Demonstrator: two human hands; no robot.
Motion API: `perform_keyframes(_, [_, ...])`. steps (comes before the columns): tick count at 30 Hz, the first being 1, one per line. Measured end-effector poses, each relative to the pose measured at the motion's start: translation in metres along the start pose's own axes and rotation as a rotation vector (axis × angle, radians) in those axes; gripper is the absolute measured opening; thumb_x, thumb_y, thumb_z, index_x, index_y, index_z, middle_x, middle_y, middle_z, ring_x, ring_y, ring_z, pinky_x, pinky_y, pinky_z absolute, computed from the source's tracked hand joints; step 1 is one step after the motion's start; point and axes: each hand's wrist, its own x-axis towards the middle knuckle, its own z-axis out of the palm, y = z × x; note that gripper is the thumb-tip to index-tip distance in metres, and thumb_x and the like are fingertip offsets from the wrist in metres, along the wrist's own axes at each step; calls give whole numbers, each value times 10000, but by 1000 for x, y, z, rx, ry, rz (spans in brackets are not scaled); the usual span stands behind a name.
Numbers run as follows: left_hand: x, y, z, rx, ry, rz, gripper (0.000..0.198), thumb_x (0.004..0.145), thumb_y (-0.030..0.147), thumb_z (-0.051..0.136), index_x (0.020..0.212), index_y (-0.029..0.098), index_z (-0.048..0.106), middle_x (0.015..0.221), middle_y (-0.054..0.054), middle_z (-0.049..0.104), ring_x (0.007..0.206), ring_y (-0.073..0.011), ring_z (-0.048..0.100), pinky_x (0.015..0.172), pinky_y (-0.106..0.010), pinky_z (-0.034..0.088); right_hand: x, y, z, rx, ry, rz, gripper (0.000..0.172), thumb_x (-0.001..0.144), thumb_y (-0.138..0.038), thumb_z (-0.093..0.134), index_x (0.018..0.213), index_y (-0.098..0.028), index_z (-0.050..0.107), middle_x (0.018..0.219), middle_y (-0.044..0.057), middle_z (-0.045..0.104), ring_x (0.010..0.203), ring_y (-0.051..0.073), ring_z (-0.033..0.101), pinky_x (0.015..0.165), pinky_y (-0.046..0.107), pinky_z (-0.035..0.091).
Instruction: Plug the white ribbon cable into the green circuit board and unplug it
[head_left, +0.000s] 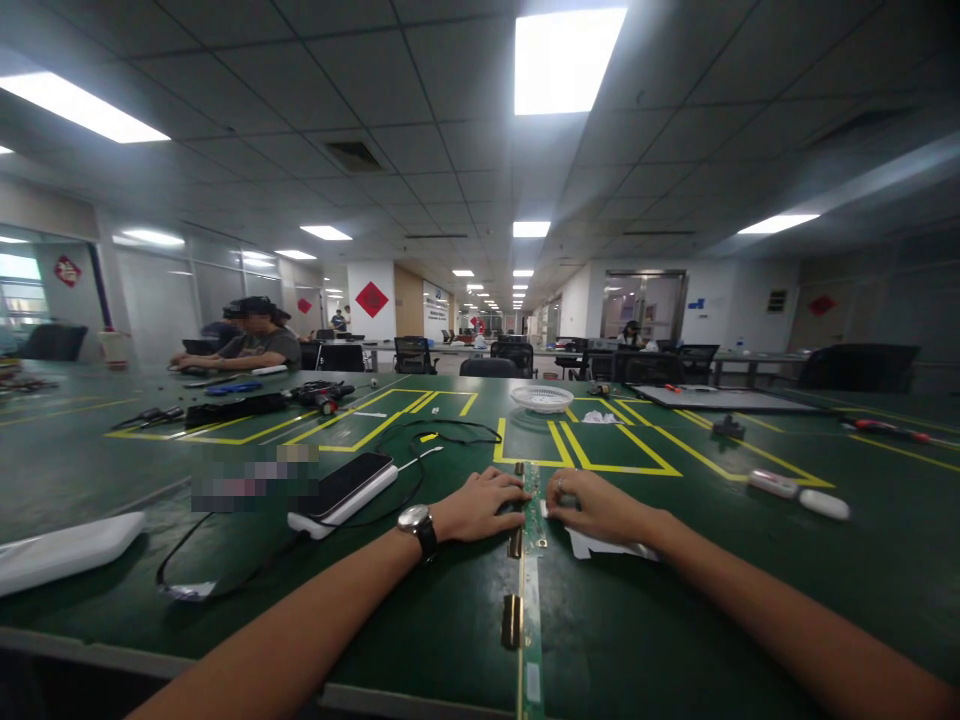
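Observation:
A long, narrow green circuit board (534,580) lies on the green table, running away from me. Several dark, shiny connector tabs (511,622) stick out along its left edge. My left hand (484,505), with a watch on the wrist, rests palm down with fingers spread, the tips touching the board's left side. At the right edge of the board my right hand (592,505) is closed, thumb and fingers pinched together. A small white piece (545,509) shows at its fingertips; its kind is unclear. White paper (600,546) lies partly beneath this hand.
Left of me lie a phone on a white power bank (349,495), black cables (409,490) and a white case (67,550). Beyond the board stand a white basket (541,400) and crumpled tissue (600,417). White oval items (823,504) lie right. A person (259,345) sits at far left.

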Motion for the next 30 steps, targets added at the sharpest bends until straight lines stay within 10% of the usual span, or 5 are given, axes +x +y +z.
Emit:
perform_keyframes(11, [-2, -26, -4, -139, 249, -81, 349, 998, 276, 451, 1325, 183, 530, 1352, -94, 547, 1250, -211, 496, 1124, -372, 355, 8, -8, -7, -41, -204, -78, 452, 889, -102, 412, 1259, -217, 645, 1314, 44, 630, 1220, 177, 557, 1112, 330, 362])
perform_keyframes(21, [-2, -24, -12, -121, 356, -113, 308, 1005, 272, 423, 1255, 185, 579, 1271, -85, 595, 1186, -212, 528, 1076, -370, 399, -25, 52, -37, -449, -247, 306, 417, 953, -300, 392, 1285, -247, 638, 1126, 115, 647, 1028, 264, 621, 887, 400, 469])
perform_keyframes(30, [-6, -25, -17, -43, 368, -114, 295, 1001, 254, 436, 1247, 182, 581, 1242, -78, 599, 1154, -218, 526, 1054, -377, 409, -18, 27, -26, -490, -131, 508, 511, 999, -466, 278, 1101, -204, 705, 1101, 155, 631, 1052, 320, 582, 845, 469, 470])
